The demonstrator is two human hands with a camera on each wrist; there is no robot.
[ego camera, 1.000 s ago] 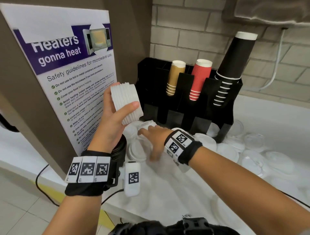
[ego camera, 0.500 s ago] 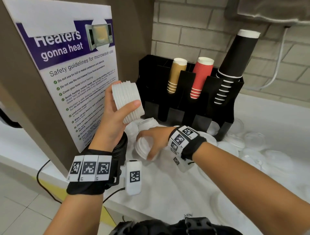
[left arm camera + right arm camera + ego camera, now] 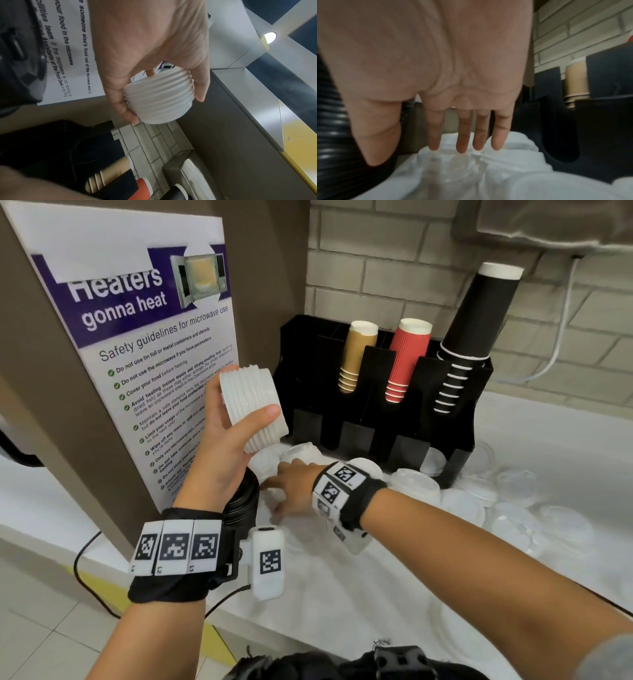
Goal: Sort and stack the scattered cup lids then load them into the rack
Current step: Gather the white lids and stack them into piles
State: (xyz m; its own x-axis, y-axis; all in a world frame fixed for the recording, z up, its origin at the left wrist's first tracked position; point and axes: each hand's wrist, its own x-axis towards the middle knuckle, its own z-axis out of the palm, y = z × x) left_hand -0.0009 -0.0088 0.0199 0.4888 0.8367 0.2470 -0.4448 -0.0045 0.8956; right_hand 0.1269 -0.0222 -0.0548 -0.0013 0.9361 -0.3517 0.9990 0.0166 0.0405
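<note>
Left hand (image 3: 222,446) clasps the ribbed lid stack (image 3: 253,409) at centre frame; right hand (image 3: 294,487), fingers straight, reaches loose lids (image 3: 455,505). Light, flimsy, slippery: grip by rims.

White, ribbed all the way round, was the stack of lids (image 3: 253,409) (image 3: 158,100). The rack (image 3: 376,405) was plain black. In it stood a tan cup stack (image 3: 356,354), a red one with fine ridges (image 3: 406,359) and a black one banded with white rims (image 3: 469,337). The loose lids (image 3: 513,508) were white or clear on a white counter (image 3: 342,594). The poster (image 3: 137,337) had a purple band, white lettering and green ticks. Both wristbands (image 3: 178,549) were black with black-and-white square codes.
</note>
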